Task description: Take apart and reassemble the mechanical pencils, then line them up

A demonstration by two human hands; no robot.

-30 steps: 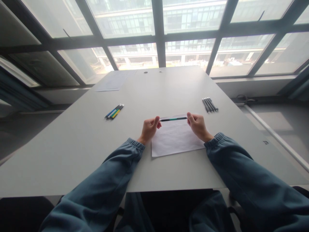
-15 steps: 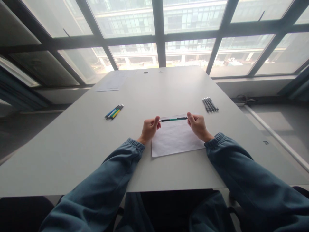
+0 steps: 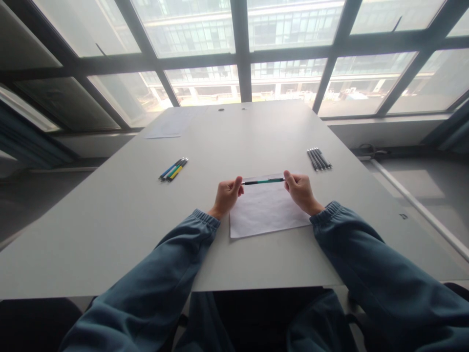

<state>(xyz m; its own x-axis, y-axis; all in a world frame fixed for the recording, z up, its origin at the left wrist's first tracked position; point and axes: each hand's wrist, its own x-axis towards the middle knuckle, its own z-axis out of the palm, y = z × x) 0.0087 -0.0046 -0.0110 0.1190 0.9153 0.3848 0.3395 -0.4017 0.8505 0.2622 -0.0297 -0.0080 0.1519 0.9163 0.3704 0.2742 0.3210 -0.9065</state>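
A green and black pen [image 3: 264,181] is stretched level between my two hands, over the far edge of a white paper sheet [image 3: 269,210]. My left hand [image 3: 227,193] pinches its left end between thumb and fingers. The right end, with the clip, is gripped by my right hand [image 3: 299,189]. Both hands are closed, thumbs on top. Off to the left lies a group of coloured pens [image 3: 173,169] in blue, green and yellow. Several black pens [image 3: 319,159] lie side by side at the right.
The white table [image 3: 120,234] reaches to the windows. Another paper sheet [image 3: 168,125] lies at its far left. A round grommet [image 3: 221,110] is near the far edge, and a small dark mark [image 3: 403,216] shows at the right.
The pen has turned slightly about its length, so its clip looks thinner and shifted. Both hands stay in place.
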